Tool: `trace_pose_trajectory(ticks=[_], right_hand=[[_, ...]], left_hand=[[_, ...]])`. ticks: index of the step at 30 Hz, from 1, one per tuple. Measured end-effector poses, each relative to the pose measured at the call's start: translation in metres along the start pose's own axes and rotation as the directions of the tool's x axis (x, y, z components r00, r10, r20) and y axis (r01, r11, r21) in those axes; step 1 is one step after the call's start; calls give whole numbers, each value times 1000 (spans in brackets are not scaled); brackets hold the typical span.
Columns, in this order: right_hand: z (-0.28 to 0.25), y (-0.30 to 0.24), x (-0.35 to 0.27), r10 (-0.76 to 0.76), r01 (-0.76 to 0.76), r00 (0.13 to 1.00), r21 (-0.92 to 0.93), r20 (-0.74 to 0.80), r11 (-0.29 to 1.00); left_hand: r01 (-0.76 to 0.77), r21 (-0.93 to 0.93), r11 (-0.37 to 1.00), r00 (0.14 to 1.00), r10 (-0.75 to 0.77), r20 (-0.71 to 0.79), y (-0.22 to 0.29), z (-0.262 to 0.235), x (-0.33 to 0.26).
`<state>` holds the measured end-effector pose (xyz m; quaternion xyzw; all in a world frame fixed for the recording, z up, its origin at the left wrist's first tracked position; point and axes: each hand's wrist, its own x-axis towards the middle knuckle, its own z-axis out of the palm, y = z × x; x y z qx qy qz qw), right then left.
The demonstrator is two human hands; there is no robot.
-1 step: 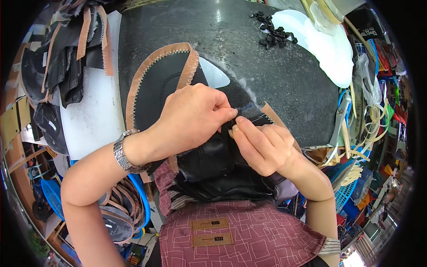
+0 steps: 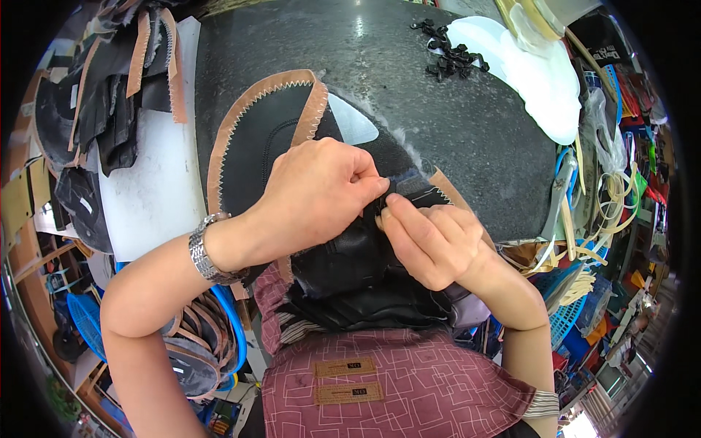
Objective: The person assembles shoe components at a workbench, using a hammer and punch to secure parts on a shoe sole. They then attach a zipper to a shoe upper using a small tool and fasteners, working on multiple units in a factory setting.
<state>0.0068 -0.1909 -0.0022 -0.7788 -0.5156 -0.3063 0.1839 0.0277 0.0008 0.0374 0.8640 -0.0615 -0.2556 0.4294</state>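
A black leather shoe upper (image 2: 287,109) with a tan, zigzag-stitched edge strip and fuzzy lining lies over the table's near edge toward my lap. My left hand (image 2: 314,191), wearing a metal watch on its wrist, is closed, thumb and forefinger pinching the upper near its middle. Right beside it, my right hand (image 2: 434,237) pinches the same dark spot, its fingertips almost touching the left ones. Any small part between the fingertips is too dark and covered to make out. A pale grey patch (image 2: 353,123) shows on the upper's far side.
Small black fittings (image 2: 456,58) lie in a heap at the far side, beside white sheet pieces (image 2: 544,91). More uppers with tan strips (image 2: 109,109) are piled at the left on a white board (image 2: 146,197). Blue baskets (image 2: 566,321) flank the dark table (image 2: 489,168).
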Motion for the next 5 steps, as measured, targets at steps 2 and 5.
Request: trace_pose_trajectory(ticks=[2,5], right_hand=[[-1,-2,-3,-56,56,998,52,-17,997],[-1,-4,-4,-80,80,997,86,-5,993]], left_hand=[[5,24,1000,1000,-4,-26,1,1,-2],[-10,11,1000,999,11,-44,-1,2,-2]])
